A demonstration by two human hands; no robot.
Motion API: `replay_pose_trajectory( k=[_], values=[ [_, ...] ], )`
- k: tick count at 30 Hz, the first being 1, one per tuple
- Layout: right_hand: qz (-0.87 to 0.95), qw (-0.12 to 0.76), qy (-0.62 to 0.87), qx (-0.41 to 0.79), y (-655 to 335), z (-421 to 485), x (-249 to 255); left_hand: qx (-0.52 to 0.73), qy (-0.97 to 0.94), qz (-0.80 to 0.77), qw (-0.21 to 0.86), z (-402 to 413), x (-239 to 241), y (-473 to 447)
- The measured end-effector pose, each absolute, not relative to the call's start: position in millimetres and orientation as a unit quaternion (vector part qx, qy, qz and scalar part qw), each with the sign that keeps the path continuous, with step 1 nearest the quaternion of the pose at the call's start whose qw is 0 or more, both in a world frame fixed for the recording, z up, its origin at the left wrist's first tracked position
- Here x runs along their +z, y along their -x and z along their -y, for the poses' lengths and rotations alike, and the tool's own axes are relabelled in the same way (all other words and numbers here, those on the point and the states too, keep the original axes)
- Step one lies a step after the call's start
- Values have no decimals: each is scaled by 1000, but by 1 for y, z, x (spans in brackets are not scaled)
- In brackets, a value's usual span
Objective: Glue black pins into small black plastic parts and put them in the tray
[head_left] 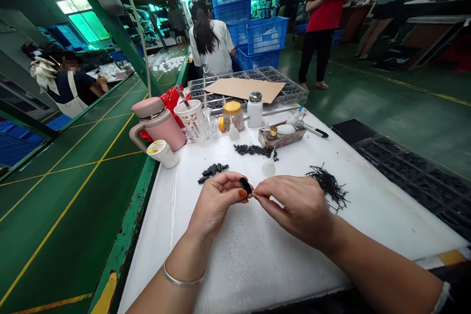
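Observation:
My left hand (224,201) pinches a small black plastic part (245,185) between thumb and fingers, above the white tabletop (243,274). The fingertips of my right hand (294,201) are pinched together at the right end of that part; whatever they hold is too small to make out. Just beyond my left hand lies a pile of black plastic pieces (213,171). Past my right hand spreads a heap of thin black sticks (329,186). Small black rings (253,151) are strewn farther back, and a translucent squeeze bottle (269,167) stands in front of them.
Along the back stand a pink thermos (162,125), a plastic cup (191,120), a white pump bottle (254,110) and a small box (283,137) with bottles. Behind them is a divided tray (294,89) under cardboard (246,88). A green conveyor (73,196) runs left. Several people are nearby.

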State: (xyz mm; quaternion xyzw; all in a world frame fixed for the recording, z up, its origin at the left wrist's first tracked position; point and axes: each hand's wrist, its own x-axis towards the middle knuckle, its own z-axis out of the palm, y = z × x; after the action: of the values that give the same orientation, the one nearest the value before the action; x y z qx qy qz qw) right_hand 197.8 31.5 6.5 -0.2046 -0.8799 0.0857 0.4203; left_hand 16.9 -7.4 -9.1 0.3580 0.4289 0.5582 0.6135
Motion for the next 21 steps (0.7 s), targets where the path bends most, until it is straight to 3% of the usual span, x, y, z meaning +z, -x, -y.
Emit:
replay_pose_trajectory(
  k=[13,21],
  values=[
    [865,449,187,123,-194,-36,4,560,-422,-437,564,10,-12,-17],
    [828,436,215,281,-193,-42,0,562,-394,-424,591,10,-10,-19]
  ],
)
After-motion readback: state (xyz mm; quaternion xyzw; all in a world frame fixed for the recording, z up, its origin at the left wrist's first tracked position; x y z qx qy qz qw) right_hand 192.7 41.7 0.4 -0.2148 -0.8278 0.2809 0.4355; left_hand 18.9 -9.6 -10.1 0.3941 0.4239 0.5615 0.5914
